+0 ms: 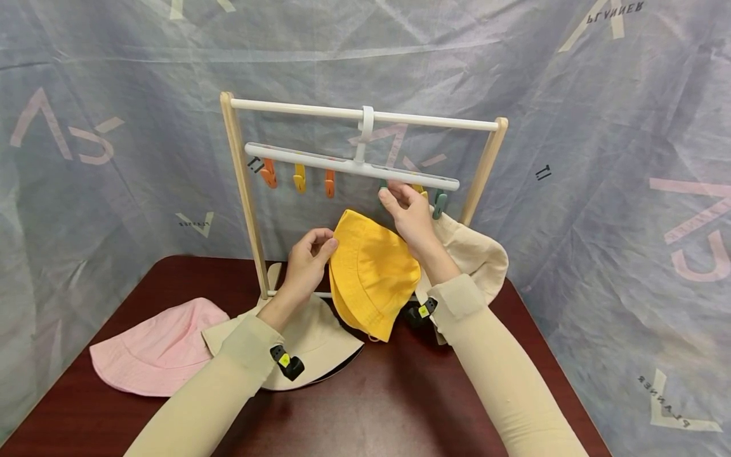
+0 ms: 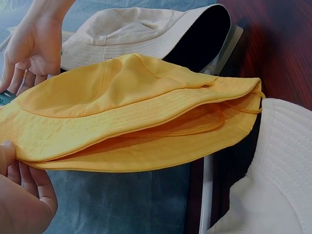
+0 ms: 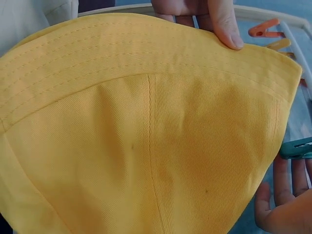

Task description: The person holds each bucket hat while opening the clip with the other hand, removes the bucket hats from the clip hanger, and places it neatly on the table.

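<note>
A yellow bucket hat [image 1: 371, 266] hangs in the air sideways below the clip hanger [image 1: 342, 164], its brim folded together and a thin yellow cord [image 2: 180, 130] showing inside. My left hand [image 1: 308, 260] pinches the brim's edge between thumb and fingers. Higher up, my right hand [image 1: 414, 219] holds a green clip [image 3: 297, 147] on the hanger by thumb and fingers, mostly covering it in the head view. The hat's upper corner is just below that clip, apart from it in the head view. A cream hat [image 1: 476, 254] hangs at right, near another green clip [image 1: 440, 204].
The hanger hooks over the white bar of a wooden-sided rack [image 1: 242, 190]. Orange clips [image 1: 329, 184] and a yellow clip [image 1: 299, 178] hang on its left half. A pink hat [image 1: 165, 346] and a cream hat with dark lining [image 1: 314, 343] lie on the dark red table [image 1: 394, 406].
</note>
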The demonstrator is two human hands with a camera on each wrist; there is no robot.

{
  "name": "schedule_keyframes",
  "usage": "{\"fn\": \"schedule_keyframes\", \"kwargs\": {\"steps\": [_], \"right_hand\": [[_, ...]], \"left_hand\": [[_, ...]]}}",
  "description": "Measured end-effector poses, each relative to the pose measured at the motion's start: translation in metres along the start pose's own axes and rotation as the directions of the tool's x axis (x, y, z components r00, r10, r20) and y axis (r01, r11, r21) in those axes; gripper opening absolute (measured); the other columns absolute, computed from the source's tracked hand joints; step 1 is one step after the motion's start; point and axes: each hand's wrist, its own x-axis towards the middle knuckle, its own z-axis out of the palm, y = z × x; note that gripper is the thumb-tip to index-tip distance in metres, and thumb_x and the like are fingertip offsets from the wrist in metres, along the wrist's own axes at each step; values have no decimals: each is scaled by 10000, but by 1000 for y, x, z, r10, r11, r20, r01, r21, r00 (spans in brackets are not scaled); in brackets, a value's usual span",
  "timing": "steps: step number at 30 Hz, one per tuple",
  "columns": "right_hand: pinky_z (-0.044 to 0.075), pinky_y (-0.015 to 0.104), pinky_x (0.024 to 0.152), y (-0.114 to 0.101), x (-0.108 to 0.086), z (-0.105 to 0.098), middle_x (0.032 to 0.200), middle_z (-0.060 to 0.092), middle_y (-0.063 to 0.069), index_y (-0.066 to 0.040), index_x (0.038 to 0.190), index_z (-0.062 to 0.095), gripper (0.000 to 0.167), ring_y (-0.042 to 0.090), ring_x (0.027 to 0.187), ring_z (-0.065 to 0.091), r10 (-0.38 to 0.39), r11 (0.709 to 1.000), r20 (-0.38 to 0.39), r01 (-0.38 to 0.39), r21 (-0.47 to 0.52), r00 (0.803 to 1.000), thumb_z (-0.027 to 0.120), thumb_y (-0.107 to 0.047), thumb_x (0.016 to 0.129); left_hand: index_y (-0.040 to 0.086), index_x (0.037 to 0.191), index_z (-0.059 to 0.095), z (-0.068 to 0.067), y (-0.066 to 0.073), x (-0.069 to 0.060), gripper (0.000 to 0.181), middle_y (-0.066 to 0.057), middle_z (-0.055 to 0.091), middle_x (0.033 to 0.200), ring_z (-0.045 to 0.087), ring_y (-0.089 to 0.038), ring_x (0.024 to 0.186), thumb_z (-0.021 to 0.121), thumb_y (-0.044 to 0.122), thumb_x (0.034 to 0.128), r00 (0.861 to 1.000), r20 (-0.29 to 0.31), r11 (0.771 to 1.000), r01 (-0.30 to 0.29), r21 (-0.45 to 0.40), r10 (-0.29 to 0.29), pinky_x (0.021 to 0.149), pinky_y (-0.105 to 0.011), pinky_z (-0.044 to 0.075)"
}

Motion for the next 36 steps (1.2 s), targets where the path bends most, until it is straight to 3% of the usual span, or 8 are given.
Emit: {"fn": "schedule_keyframes", "kwargs": {"steps": [9, 17, 27, 36], "right_hand": [[444, 423, 1176, 1, -5, -2, 1514, 566, 130, -89, 1538, 541, 543, 260, 1388, 545, -12, 1000, 15, 12, 13, 1000, 634, -372, 1085], [444, 412, 1178, 1, -14, -6, 1526, 559, 137, -80, 1542, 531, 512, 254, 1398, 544, -20, 999, 39, 19, 28, 999, 635, -298, 1091], [484, 434, 1138, 5, -36, -16, 1493, 609, 116, -115, 1525, 558, 491, 247, 1347, 597, -3, 999, 70, 5, -35, 998, 660, -295, 1079], [508, 421, 1101, 14, -58, -31, 1453, 625, 107, -113, 1500, 585, 447, 242, 1327, 603, -20, 995, 25, 22, -92, 999, 650, -267, 1086]], "left_hand": [[56, 1241, 661, -1, 1, -2, 257, -103, 637, 1152, 560, -208, 969, 649, 259, 1084, 1000, -1, 1000, -16, -23, 16, 815, -215, 480], [59, 1249, 659, -1, 2, -4, 260, -101, 637, 1140, 548, -194, 948, 644, 262, 1087, 1000, 3, 1000, -3, -24, 3, 804, -223, 471], [49, 1285, 646, 0, 3, -7, 262, -90, 635, 1170, 548, -180, 964, 639, 223, 1089, 1000, -8, 999, 8, -34, -8, 824, -238, 472], [89, 1249, 658, -2, 2, -10, 248, -71, 646, 1153, 569, -196, 978, 648, 274, 1084, 1000, -11, 999, 1, -33, -1, 831, -248, 488]]}}
